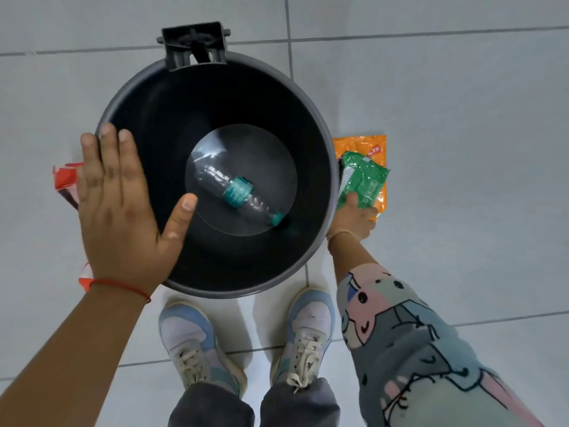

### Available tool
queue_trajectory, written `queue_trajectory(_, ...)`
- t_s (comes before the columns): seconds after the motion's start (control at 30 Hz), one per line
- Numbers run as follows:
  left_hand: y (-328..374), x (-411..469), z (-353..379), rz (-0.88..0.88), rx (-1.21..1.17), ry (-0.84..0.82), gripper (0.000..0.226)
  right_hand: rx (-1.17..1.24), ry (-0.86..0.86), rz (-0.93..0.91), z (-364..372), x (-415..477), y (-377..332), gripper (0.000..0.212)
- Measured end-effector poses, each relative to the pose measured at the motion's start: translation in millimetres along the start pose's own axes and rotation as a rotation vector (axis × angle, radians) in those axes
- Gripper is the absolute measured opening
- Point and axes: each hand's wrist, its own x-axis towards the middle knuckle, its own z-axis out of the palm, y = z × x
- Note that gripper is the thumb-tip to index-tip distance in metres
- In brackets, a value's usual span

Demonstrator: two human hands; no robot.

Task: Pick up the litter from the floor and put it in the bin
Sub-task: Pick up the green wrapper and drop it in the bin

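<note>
A round dark grey bin (320, 143) stands open on the tiled floor in front of my feet. A clear plastic bottle (237, 189) with a teal label and cap lies on its bottom. My left hand (120, 204) hovers flat over the bin's left rim, fingers apart, holding nothing. My right hand (354, 218) is down at the floor right of the bin, gripping a green wrapper (365, 177). An orange wrapper (360, 143) lies on the floor under the green one. A red and white wrapper (64, 180) lies left of the bin, mostly hidden by my left hand.
The bin's lid hinge bracket (194, 44) sticks out at the far rim. My two shoes (308, 337) stand just in front of the bin. Light grey floor tiles (462, 87) surround everything.
</note>
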Motion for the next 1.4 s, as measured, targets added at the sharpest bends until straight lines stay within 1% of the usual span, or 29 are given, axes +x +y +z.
queue_trajectory(0.07,1,0,0,-0.003,0.002,-0.001,0.080,-0.053,0.072,0.025,-1,1,0,0.030)
queue_trajectory(0.17,-1,0,-1,-0.010,0.011,-0.004,0.079,-0.074,0.185,-0.040,-3,2,5,0.026)
queue_trajectory(0.23,0,0,-1,-0.014,0.007,-0.003,0.079,0.016,0.245,-0.084,-8,-1,7,0.024)
queue_trajectory(0.3,1,0,-2,-0.018,0.002,-0.009,0.080,0.187,0.322,-0.148,-18,-13,5,0.027)
queue_trajectory(0.4,1,0,-3,-0.031,0.015,-0.034,0.081,0.385,0.532,-0.361,-48,-53,-3,0.030)
queue_trajectory(0.53,2,-1,-5,-0.028,0.040,-0.073,0.081,0.517,0.885,-0.733,-105,-125,-13,0.028)
queue_trajectory(0.57,3,-1,-6,-0.031,0.040,-0.080,0.080,0.568,0.933,-0.822,-118,-142,-13,0.029)
queue_trajectory(0.6,5,-1,-7,-0.042,0.035,-0.082,0.079,0.614,0.932,-0.906,-129,-160,-13,0.032)
queue_trajectory(0.63,6,0,-8,-0.059,0.023,-0.078,0.078,0.626,0.887,-0.990,-134,-177,-15,0.034)
queue_trajectory(0.7,10,1,-9,-0.087,-0.011,-0.061,0.075,0.512,0.697,-1.112,-129,-197,-23,0.037)
queue_trajectory(0.73,11,2,-9,-0.092,-0.027,-0.062,0.074,0.395,0.557,-1.112,-120,-200,-30,0.038)
queue_trajectory(0.8,14,4,-9,-0.094,-0.034,-0.083,0.074,0.078,0.261,-1.028,-89,-190,-50,0.038)
queue_trajectory(0.83,15,4,-9,-0.098,-0.025,-0.097,0.075,-0.073,0.168,-0.966,-71,-180,-59,0.035)
queue_trajectory(0.9,16,5,-9,-0.109,-0.015,-0.101,0.077,-0.265,0.084,-0.847,-39,-152,-75,0.028)
queue_trajectory(0.97,17,3,-10,-0.118,-0.027,-0.087,0.078,-0.403,0.041,-0.744,-18,-130,-90,0.030)
queue_trajectory(1.03,17,1,-10,-0.111,-0.029,-0.093,0.079,-0.457,0.021,-0.633,-9,-119,-100,0.033)
queue_trajectory(1.07,17,0,-9,-0.104,-0.020,-0.104,0.080,-0.423,0.053,-0.621,-11,-120,-103,0.034)
queue_trajectory(1.1,17,-1,-9,-0.098,-0.009,-0.116,0.080,-0.334,0.115,-0.663,-17,-124,-104,0.034)
queue_trajectory(1.13,17,-1,-9,-0.096,0.002,-0.125,0.081,-0.166,0.229,-0.772,-27,-133,-103,0.034)
queue_trajectory(1.2,17,0,-8,-0.101,0.022,-0.128,0.081,0.271,0.489,-0.989,-57,-154,-100,0.030)
queue_trajectory(1.23,17,0,-8,-0.103,0.031,-0.127,0.082,0.443,0.626,-1.040,-72,-159,-95,0.029)
queue_trajectory(1.27,17,1,-7,-0.103,0.039,-0.125,0.082,0.574,0.752,-1.031,-83,-154,-89,0.028)
queue_trajectory(1.3,17,1,-6,-0.102,0.045,-0.123,0.084,0.665,0.867,-0.958,-91,-142,-83,0.026)
queue_trajectory(1.33,18,1,-6,-0.098,0.051,-0.121,0.085,0.734,0.930,-0.826,-95,-124,-76,0.023)
queue_trajectory(1.37,17,0,-5,-0.092,0.058,-0.118,0.087,0.781,0.923,-0.642,-94,-104,-69,0.021)
queue_trajectory(1.4,17,0,-5,-0.085,0.065,-0.111,0.087,0.787,0.849,-0.467,-89,-85,-62,0.021)
